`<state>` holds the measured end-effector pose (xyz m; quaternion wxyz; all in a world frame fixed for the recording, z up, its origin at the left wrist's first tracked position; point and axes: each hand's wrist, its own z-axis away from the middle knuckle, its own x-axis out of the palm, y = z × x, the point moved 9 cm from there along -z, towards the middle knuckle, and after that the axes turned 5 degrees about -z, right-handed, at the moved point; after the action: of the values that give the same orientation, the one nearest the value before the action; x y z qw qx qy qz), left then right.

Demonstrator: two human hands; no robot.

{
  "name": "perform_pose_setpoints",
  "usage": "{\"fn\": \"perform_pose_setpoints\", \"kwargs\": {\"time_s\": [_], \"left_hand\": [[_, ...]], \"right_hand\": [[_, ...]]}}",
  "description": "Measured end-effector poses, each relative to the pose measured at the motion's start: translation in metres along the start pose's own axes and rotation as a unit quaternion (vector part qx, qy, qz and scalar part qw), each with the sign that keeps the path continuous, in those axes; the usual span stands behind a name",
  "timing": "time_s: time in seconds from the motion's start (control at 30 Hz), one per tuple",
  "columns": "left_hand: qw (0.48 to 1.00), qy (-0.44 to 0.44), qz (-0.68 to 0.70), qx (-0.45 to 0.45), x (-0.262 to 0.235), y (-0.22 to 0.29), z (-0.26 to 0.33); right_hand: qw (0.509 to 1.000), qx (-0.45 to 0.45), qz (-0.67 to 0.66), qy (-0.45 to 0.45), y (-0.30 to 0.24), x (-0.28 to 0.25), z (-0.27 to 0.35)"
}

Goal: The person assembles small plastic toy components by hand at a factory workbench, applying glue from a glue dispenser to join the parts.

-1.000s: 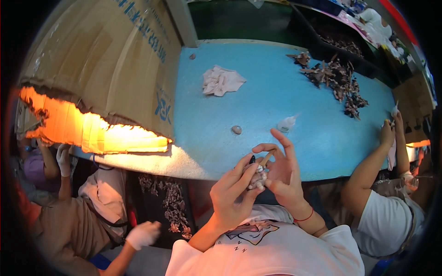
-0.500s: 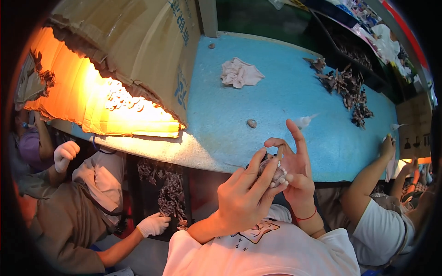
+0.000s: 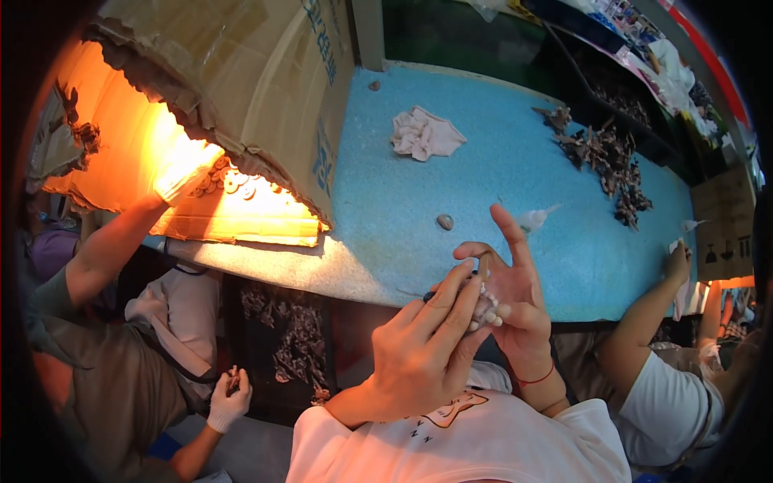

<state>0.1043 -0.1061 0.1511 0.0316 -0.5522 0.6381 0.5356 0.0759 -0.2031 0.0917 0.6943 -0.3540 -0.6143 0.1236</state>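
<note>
Since a moment ago the view has been shifted, so that the cardboard box (image 3: 241, 105) fills more of the upper left, and a co-worker's gloved hand (image 3: 183, 179) has been reached up to its lit underside. The small pale part (image 3: 484, 308) is kept below the front edge of the blue table (image 3: 499, 185), pinched by the left hand (image 3: 419, 354) and cradled in the half-open right hand (image 3: 515, 302), whose fingers have been curled in slightly; the fiddling is judged unfinished. On the table, open room is left between the box and the dark scraps (image 3: 608, 161), broken only by a rag (image 3: 425, 133) and a pebble (image 3: 444, 221). A neighbour's arm (image 3: 648, 314) is rested on the table's right edge.
</note>
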Motion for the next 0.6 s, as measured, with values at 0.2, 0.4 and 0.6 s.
{"fn": "perform_pose_setpoints", "kwargs": {"time_s": [0.2,0.4,0.6], "left_hand": [[0.997,0.047,0.033,0.047,-0.0005,-0.0057,-0.0007],[0.997,0.055,0.043,0.030,0.0004,-0.0078,0.0007],[0.996,0.063,0.055,0.030,0.0040,-0.0080,0.0014]], "right_hand": [[1.000,0.000,-0.005,-0.009,0.0015,-0.0017,-0.0047],[1.000,0.011,-0.007,-0.015,0.0026,-0.0017,-0.0048],[1.000,0.004,-0.017,-0.017,0.0013,-0.0048,-0.0033]]}}
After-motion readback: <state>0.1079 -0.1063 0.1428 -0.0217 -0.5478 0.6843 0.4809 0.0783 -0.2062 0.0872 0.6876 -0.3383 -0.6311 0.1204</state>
